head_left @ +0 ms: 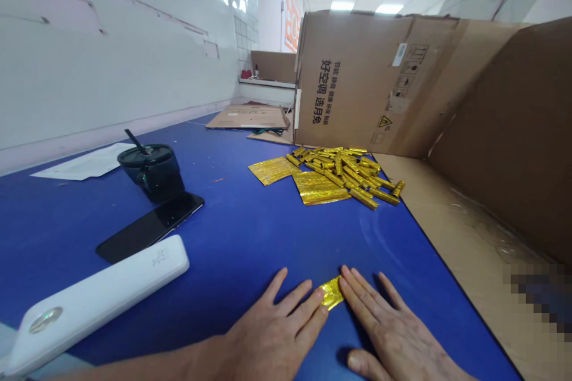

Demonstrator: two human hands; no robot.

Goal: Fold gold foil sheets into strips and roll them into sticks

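Open, with fingers extended, the left hand (279, 326) and right hand (389, 324) are touching opposite ends of a gold foil piece (331, 293) lying between them on the blue counter (241, 235), seeming light, slick and easily creased, probably best taken by its edges.

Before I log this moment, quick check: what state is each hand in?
Left hand: open, palm down, touching the left end of the gold foil piece.
Right hand: open, palm down, touching its right end.
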